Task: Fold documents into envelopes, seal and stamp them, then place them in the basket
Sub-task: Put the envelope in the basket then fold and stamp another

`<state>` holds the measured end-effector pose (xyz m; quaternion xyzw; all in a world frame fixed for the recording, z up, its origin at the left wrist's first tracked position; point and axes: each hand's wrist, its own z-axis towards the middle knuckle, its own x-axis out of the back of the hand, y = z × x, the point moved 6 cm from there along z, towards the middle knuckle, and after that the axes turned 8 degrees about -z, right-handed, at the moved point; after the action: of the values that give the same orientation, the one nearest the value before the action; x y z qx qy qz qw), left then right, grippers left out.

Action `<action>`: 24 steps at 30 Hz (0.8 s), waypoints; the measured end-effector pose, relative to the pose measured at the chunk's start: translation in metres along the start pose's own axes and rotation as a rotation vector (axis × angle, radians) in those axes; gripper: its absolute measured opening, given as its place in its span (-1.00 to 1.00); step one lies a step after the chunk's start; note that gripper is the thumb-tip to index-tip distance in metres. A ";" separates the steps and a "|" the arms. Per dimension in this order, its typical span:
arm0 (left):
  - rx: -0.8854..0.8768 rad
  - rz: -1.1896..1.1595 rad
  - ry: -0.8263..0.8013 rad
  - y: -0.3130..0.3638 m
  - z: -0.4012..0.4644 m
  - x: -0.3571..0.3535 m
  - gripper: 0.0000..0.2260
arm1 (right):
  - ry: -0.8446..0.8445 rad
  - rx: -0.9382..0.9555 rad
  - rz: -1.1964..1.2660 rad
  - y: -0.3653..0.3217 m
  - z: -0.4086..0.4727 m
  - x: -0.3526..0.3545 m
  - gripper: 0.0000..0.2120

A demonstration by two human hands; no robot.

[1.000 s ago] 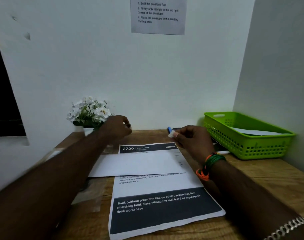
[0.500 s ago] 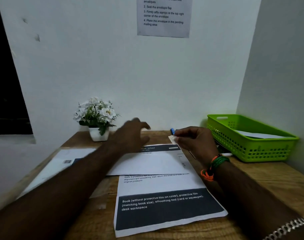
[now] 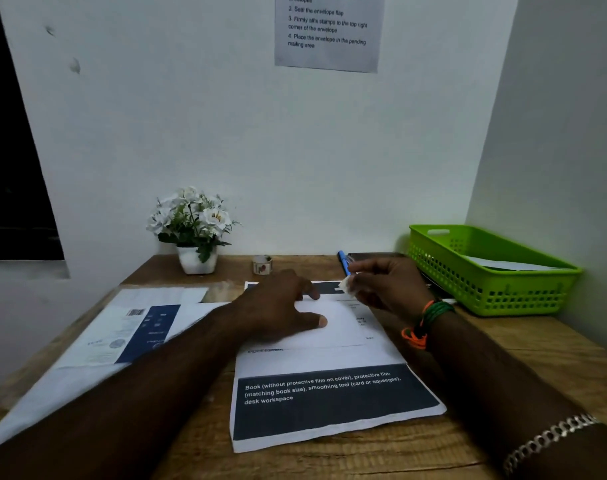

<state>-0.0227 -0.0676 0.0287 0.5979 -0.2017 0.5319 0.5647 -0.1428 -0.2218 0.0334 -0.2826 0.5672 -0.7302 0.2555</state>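
A white envelope lies across a printed document in the middle of the wooden desk. My left hand rests flat on the envelope's left part, fingers spread. My right hand hovers just above the envelope's top right corner and pinches a small white stamp between thumb and fingers. A small roll of stamps stands near the wall. The green basket sits at the right with a white envelope inside.
A white flower pot stands at the back left. More printed sheets lie at the left of the desk. A blue pen lies behind my right hand. An instruction sheet hangs on the wall.
My left hand has come back from near the flower pot and stamp roll and settled on the envelope. My right hand has kept the stamp and stayed over the envelope's top right corner.
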 end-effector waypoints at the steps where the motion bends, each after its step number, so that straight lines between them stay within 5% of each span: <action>1: -0.010 -0.013 -0.001 0.003 0.000 0.001 -0.55 | -0.016 -0.015 -0.016 0.001 0.000 -0.001 -0.86; 9: -0.043 0.024 -0.039 0.008 -0.002 -0.002 -0.58 | 0.012 -0.121 -0.129 0.007 0.005 0.014 -0.87; 14: -0.135 -0.102 0.139 0.012 0.001 -0.001 -0.69 | -0.083 -0.148 -0.231 0.014 0.002 0.013 -0.91; 24: -0.104 -0.192 0.138 0.010 0.006 -0.019 -0.77 | 0.088 -0.048 -0.371 0.015 0.005 0.009 -0.87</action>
<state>-0.0350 -0.0828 0.0179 0.5463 -0.1318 0.5041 0.6558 -0.1454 -0.2349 0.0214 -0.3563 0.5330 -0.7628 0.0846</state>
